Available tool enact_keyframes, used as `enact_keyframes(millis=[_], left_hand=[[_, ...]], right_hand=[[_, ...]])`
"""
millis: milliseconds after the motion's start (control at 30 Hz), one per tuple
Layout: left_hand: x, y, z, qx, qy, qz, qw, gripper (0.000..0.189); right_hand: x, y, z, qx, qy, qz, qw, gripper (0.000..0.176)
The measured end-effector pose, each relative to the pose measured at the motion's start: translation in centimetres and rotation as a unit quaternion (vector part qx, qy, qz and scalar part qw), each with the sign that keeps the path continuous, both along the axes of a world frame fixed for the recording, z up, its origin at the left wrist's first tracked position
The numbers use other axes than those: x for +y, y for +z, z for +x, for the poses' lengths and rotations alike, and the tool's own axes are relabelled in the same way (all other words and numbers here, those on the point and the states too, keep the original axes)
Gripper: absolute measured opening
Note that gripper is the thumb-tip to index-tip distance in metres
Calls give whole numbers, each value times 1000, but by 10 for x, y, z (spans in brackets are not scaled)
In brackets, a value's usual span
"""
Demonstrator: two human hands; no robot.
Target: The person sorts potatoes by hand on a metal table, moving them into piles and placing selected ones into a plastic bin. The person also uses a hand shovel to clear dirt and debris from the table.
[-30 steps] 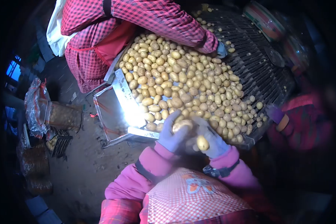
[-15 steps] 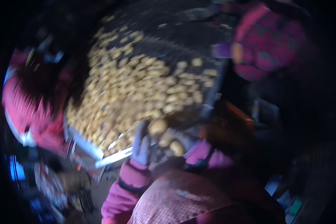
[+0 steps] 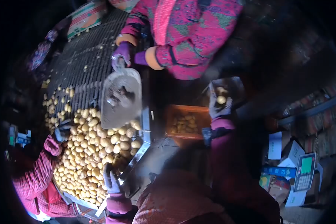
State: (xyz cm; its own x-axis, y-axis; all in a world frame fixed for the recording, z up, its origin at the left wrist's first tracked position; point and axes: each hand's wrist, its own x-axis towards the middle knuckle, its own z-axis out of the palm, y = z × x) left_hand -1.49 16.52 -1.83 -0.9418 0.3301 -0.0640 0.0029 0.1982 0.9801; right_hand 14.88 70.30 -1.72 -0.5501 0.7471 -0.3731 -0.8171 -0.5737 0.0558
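My left hand [image 3: 111,180], in a pale grey glove, rests at the near edge of a heap of yellow potatoes [image 3: 86,143]. Its fingers are stretched out against the heap, and no potato shows in its grip. Out to the right, my right hand [image 3: 219,108], gloved too, has thumb and fingers on either side of potatoes [image 3: 221,99]. It is at a dark, metal-edged container [image 3: 235,86], whose inside is mostly in shadow. An orange crate [image 3: 168,125] with potatoes inside stands just left of that hand.
Across from me, a person in a patterned pink jacket [image 3: 194,33] holds a large metal scoop [image 3: 121,119] over the slatted table [image 3: 89,63]. Another person's gloved hand [image 3: 62,132] touches the heap's left side. A scale [image 3: 305,172] and cartons [image 3: 275,145] are at right.
My right hand has swung from the table edge to the container on the right, carrying potatoes. My left hand stays by the heap. The view has turned right; the scoop now shows clearly.
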Motion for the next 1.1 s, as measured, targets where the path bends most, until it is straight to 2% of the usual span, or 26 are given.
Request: enact_keyframes(millis=[33, 67, 100, 133, 167, 233, 267, 300, 367, 433, 500, 533, 567, 633, 667, 700, 767, 800, 833, 867, 900, 967, 1000, 1033, 1067, 1100], left_hand=[[0, 4, 2, 28, 25, 5, 999, 44], [3, 4, 11, 145, 31, -31, 988, 42], [-18, 3, 9, 78, 31, -165, 983, 40], [-21, 5, 15, 157, 34, -207, 965, 38], [-18, -4, 25, 72, 127, -79, 986, 38], [-26, 25, 35, 148, 103, -225, 957, 38], [-35, 24, 39, 141, 110, -229, 957, 39], [-40, 23, 43, 131, 113, -232, 957, 39], [-51, 18, 46, 141, 111, -216, 960, 39], [-51, 33, 45, 154, 89, -226, 958, 40], [-58, 30, 44, 118, 103, -205, 966, 38], [-60, 35, 41, 110, 89, -202, 969, 37], [-63, 38, 39, 103, 77, -200, 971, 35], [-64, 38, 37, 106, 87, -165, 977, 31], [-66, 43, 38, -4, 71, -126, 989, 31], [-66, 55, 37, -111, 51, -81, 989, 31], [-67, 62, 34, 35, 3, -10, 999, 32], [-70, 64, 32, -65, 4, 69, 995, 32], [-72, 65, 29, -163, 4, 148, 975, 33], [-72, 84, 23, -262, 13, 220, 940, 34], [-69, 82, 20, -256, 24, 228, 939, 34], [-66, 76, 11, -232, 45, 283, 930, 42], [-70, 77, 9, -227, 45, 289, 929, 42], [-74, 78, 5, -177, 20, 252, 951, 46], [-76, 79, 1, -126, -5, 214, 969, 49], [-73, 61, 5, -129, 64, 258, 955, 49]], right_hand=[[5, -1, 7, 33, 62, -38, 997, 41], [7, -18, 15, 15, 99, 45, 994, 40], [-3, -43, 13, 6, 144, 123, 982, 39], [-23, -56, 5, -99, 129, 119, 979, 38], [-42, -58, -4, -206, 109, 128, 964, 37], [-98, -27, -31, -348, 208, 156, 901, 33], [-107, -33, -36, -338, 278, 181, 881, 36], [-128, -7, -48, -368, 320, 233, 842, 43], [-148, 9, -69, -411, 314, 361, 776, 48], [-159, 32, -88, -413, 307, 393, 762, 47], [-162, 44, -113, -463, 368, 438, 677, 45], [-165, 52, -137, -524, 390, 409, 637, 40], [-166, 59, -150, -509, 393, 475, 601, 37], [-153, 33, -182, -545, 336, 616, 459, 34], [-141, 4, -195, -577, 297, 619, 443, 31], [-144, 10, -196, -570, 295, 630, 437, 31], [-162, 25, -185, -522, 339, 566, 542, 30], [-177, 33, -180, -521, 362, 521, 571, 31], [-197, 38, -172, -520, 387, 472, 598, 32], [-216, 35, -164, -494, 384, 474, 619, 31], [-237, 35, -162, -466, 380, 477, 641, 30], [-307, 45, -161, -377, 332, 470, 726, 31], [-343, 49, -156, -345, 368, 461, 730, 32], [-376, 54, -151, -314, 400, 452, 733, 34], [-404, 61, -141, -353, 463, 449, 678, 36], [-425, 63, -131, -391, 519, 441, 619, 37]])
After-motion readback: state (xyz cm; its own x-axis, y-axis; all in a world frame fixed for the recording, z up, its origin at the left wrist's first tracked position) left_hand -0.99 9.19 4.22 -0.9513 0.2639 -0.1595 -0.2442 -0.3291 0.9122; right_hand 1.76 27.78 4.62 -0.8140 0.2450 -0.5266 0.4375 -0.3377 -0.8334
